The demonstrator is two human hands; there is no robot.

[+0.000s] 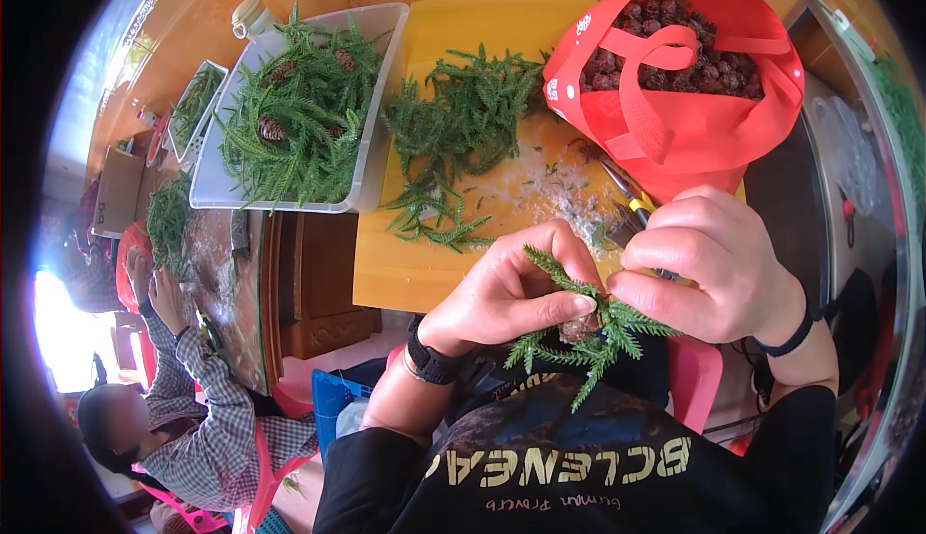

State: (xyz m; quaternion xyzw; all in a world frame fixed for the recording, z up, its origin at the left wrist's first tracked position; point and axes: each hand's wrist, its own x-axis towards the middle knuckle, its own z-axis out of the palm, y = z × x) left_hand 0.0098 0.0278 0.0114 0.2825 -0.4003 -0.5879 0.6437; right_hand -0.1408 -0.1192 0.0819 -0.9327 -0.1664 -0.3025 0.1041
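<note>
Just above my lap, my left hand (516,293) pinches a green artificial pine sprig (600,358) between thumb and fingers. A brown pine cone (579,328) sits among its needles, partly under my thumb. Right beside it, my right hand (709,264) is closed, fingertips at the sprig's upper right side. Something small and dark shows under those fingers; I cannot make out what it is. Pliers with yellow and black handles (629,189) lie on the yellow table (386,269) beyond my right hand. Loose green sprigs (473,109) are heaped on the table, left of the pliers.
A red bag (617,134) full of pine cones (666,47) stands at the far right. To the left is a clear plastic bin (371,163) of finished-looking sprigs with cones. White bits (559,196) litter the tabletop. A co-worker (212,428) in a checked shirt works at another table, far left.
</note>
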